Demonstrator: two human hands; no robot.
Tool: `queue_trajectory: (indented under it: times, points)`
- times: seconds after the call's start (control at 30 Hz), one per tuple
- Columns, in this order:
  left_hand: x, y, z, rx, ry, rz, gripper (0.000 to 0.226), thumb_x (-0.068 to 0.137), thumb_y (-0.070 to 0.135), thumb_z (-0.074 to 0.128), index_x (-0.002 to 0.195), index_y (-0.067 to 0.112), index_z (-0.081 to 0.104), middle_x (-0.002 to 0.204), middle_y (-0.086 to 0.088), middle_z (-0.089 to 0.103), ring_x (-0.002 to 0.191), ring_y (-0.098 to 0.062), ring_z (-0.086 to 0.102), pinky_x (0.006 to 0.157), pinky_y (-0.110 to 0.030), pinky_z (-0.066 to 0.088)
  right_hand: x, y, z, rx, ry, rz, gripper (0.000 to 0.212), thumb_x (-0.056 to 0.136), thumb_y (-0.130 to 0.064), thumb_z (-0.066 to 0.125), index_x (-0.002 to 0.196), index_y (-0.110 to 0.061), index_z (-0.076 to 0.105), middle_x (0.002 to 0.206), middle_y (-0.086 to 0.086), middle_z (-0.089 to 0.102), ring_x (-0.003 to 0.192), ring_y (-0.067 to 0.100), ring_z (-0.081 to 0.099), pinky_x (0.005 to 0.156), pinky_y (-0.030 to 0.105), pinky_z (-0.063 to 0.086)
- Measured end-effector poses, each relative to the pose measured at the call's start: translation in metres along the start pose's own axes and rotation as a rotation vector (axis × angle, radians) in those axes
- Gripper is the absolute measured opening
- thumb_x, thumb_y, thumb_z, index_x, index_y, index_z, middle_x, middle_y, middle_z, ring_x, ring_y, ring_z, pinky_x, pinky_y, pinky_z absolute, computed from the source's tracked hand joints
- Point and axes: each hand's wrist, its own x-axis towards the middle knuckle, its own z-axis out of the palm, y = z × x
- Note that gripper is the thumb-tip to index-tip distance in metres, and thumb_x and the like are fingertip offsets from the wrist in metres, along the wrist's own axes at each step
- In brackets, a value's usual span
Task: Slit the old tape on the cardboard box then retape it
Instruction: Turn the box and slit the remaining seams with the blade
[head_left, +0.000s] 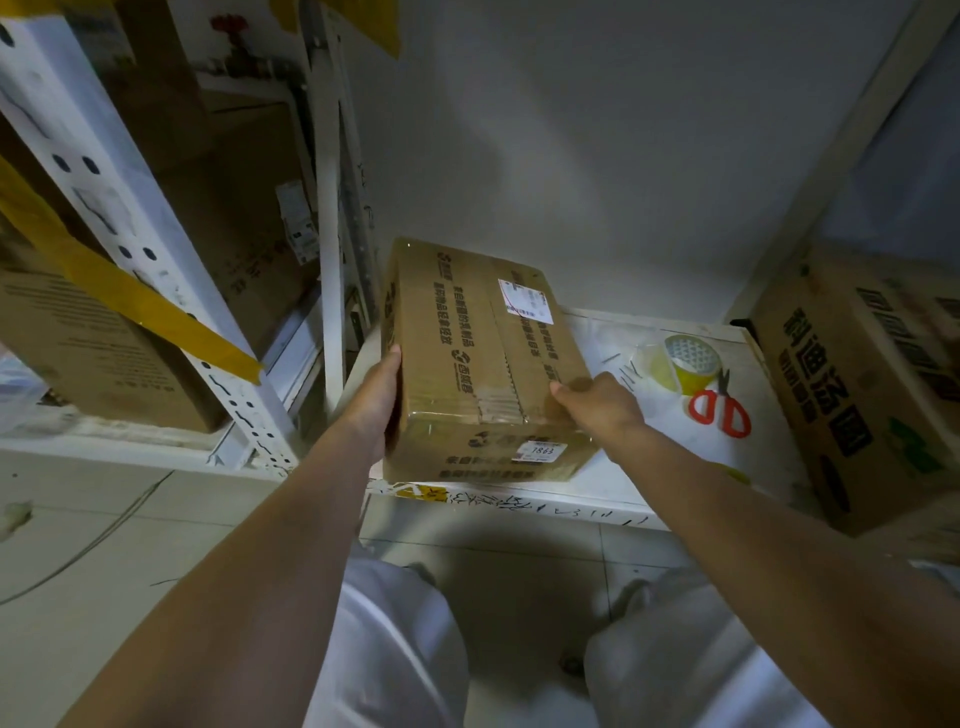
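Observation:
A brown cardboard box (467, 358) with printed text, clear tape along its top seam and a white label sits on a low white shelf (597, 483). My left hand (382, 395) presses flat against the box's left side. My right hand (597, 402) grips its near right top edge, fingers curled over the corner. To the right of the box lie a roll of yellowish tape (685, 364) and red-handled scissors (719, 408), both apart from my hands.
A large printed carton (862, 384) stands at the shelf's right end. White metal racking (171, 291) with more cartons and a yellow tape strip (130, 306) rises on the left. A white wall is behind. Tiled floor and my white-clad knees lie below.

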Motion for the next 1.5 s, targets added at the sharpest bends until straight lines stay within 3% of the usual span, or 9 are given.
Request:
queue_trajectory:
  times: [0.17, 0.3, 0.4, 0.47, 0.6, 0.77, 0.9, 1.17, 1.5]
  points:
    - [0.007, 0.005, -0.013, 0.097, 0.033, -0.185, 0.093, 0.074, 0.081, 0.046, 0.147, 0.025, 0.032, 0.154, -0.007, 0.032, 0.141, -0.037, 0.026, 0.107, -0.069, 0.015, 0.001, -0.008, 0.006, -0.11, 0.03, -0.066, 0.046, 0.093, -0.043, 0.051, 0.121, -0.006, 0.047, 0.114, 0.011, 0.061, 0.1, 0.028, 0.057, 0.082, 0.034, 0.047]
    - [0.012, 0.0, -0.012, 0.029, 0.033, -0.127, 0.057, 0.091, 0.062, 0.04, 0.14, 0.033, 0.039, 0.141, -0.009, 0.048, 0.126, -0.035, 0.046, 0.097, -0.061, 0.04, 0.006, -0.008, 0.005, 0.033, 0.006, -0.075, 0.033, 0.094, -0.015, 0.039, 0.125, -0.009, 0.05, 0.116, 0.013, 0.06, 0.1, 0.028, 0.057, 0.079, 0.032, 0.047]
    - [0.014, -0.003, 0.0, 0.188, 0.024, 0.021, 0.047, 0.099, 0.046, 0.034, 0.145, 0.046, 0.025, 0.15, -0.004, 0.037, 0.135, -0.031, 0.037, 0.107, -0.057, 0.032, 0.015, 0.005, -0.005, 0.151, -0.019, -0.095, 0.041, 0.093, -0.009, 0.041, 0.132, -0.012, 0.051, 0.128, 0.01, 0.058, 0.109, 0.025, 0.056, 0.089, 0.031, 0.046]
    - [0.011, -0.004, 0.009, 0.37, 0.054, 0.058, 0.052, 0.1, 0.042, 0.034, 0.149, 0.042, 0.016, 0.154, -0.003, 0.029, 0.139, -0.031, 0.03, 0.111, -0.051, 0.027, 0.022, 0.02, -0.013, 0.229, -0.028, -0.105, 0.04, 0.093, -0.01, 0.046, 0.133, -0.01, 0.052, 0.131, 0.012, 0.057, 0.117, 0.029, 0.056, 0.1, 0.039, 0.045]
    - [0.002, -0.002, 0.029, 1.274, 0.334, 0.216, 0.06, 0.094, 0.058, 0.033, 0.148, 0.04, 0.014, 0.161, -0.004, 0.001, 0.147, -0.035, -0.004, 0.113, -0.064, 0.008, 0.037, 0.058, -0.032, 0.051, 0.089, -0.078, 0.034, 0.094, -0.008, 0.047, 0.126, -0.005, 0.056, 0.125, 0.017, 0.059, 0.117, 0.033, 0.054, 0.101, 0.04, 0.043]
    - [-0.002, -0.007, 0.08, 1.545, 0.081, 0.559, 0.077, 0.087, 0.074, 0.028, 0.151, 0.037, 0.008, 0.161, -0.001, -0.011, 0.146, -0.027, -0.02, 0.114, -0.061, -0.006, 0.044, 0.113, -0.05, -0.467, 0.03, 0.058, 0.05, 0.092, -0.032, 0.056, 0.131, -0.004, 0.046, 0.126, 0.017, 0.055, 0.115, 0.033, 0.053, 0.094, 0.039, 0.042]
    - [0.005, -0.014, 0.103, 1.583, -0.036, 0.51, 0.078, 0.088, 0.072, 0.028, 0.151, 0.037, -0.003, 0.16, -0.001, -0.016, 0.146, -0.027, -0.02, 0.115, -0.061, -0.005, 0.047, 0.138, -0.051, -0.792, -0.159, 0.065, 0.084, 0.083, -0.056, 0.059, 0.142, -0.006, 0.026, 0.141, 0.019, 0.038, 0.13, 0.034, 0.039, 0.106, 0.042, 0.032]
    - [0.01, -0.023, 0.113, 1.585, 0.009, 0.503, 0.075, 0.088, 0.073, 0.025, 0.149, 0.042, -0.004, 0.16, 0.0, -0.016, 0.146, -0.028, -0.017, 0.113, -0.064, -0.005, 0.052, 0.163, -0.055, -0.782, -0.145, -0.024, 0.053, 0.071, -0.041, 0.067, 0.113, -0.015, 0.051, 0.093, 0.003, 0.054, 0.085, 0.02, 0.053, 0.074, 0.031, 0.048]
    - [0.011, -0.025, 0.114, 1.592, 0.02, 0.511, 0.075, 0.087, 0.074, 0.025, 0.149, 0.043, -0.004, 0.161, 0.001, -0.013, 0.147, -0.028, -0.016, 0.113, -0.064, -0.004, 0.043, 0.161, -0.048, -0.809, -0.001, -0.05, 0.03, 0.083, -0.04, 0.047, 0.101, -0.018, 0.058, 0.091, 0.003, 0.061, 0.083, 0.021, 0.056, 0.067, 0.031, 0.042]
